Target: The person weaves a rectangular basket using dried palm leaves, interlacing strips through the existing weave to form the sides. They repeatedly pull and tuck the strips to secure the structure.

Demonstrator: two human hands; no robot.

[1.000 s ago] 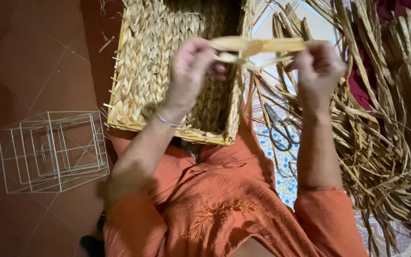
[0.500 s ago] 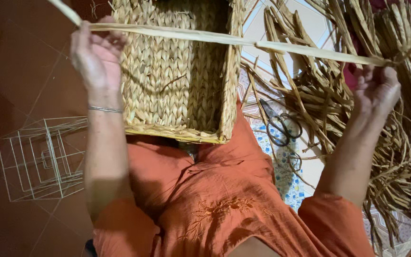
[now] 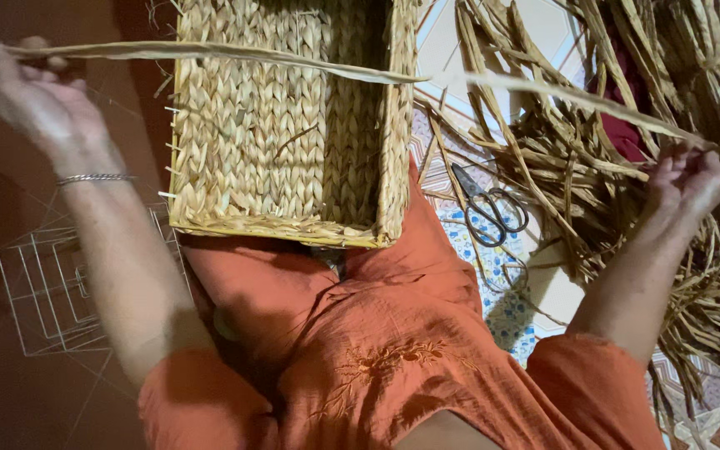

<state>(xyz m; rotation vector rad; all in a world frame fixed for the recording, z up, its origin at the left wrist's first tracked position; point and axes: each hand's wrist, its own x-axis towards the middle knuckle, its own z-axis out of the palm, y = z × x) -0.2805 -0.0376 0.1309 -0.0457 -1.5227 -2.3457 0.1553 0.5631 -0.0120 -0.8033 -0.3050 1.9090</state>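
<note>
Left hand (image 3: 39, 104) of mine is up at the far left, fingers curled shut around one end of a long dried strand (image 3: 310, 65), with a thin metal bangle (image 3: 93, 178) on the wrist below it. Near and below that arm, a white wire frame (image 3: 43, 292) sits on the dark reddish floor (image 3: 10, 400).

From my left hand the strand runs rightward, pale and flat, pulled out nearly straight. It passes over the far part of the woven basket (image 3: 285, 142), which rests across my lap with its near rim touching my orange clothing (image 3: 377, 358). The basket is rectangular, plaited from the same straw-coloured fibre, and its open inside faces up at me.

Just right of the basket, a pair of scissors (image 3: 489, 208) with dark handles lies on a patterned mat (image 3: 493, 308) printed in blue and white, the blades pointing toward the far left. Loose strips of fibre lie across and around the scissors.

Farther right the strand slopes slightly nearer and reaches my right hand (image 3: 685, 183), whose fingers are pinched together on it; the exact end is hard to make out against the heap behind it. That heap is a big pile of dried fibre (image 3: 627, 125), tangled and bundled, filling the far right and trailing down the right edge past my right forearm. A bit of dark red cloth (image 3: 622, 133) shows through the pile.

Both my hands are well apart, one at each end of the strand.
</note>
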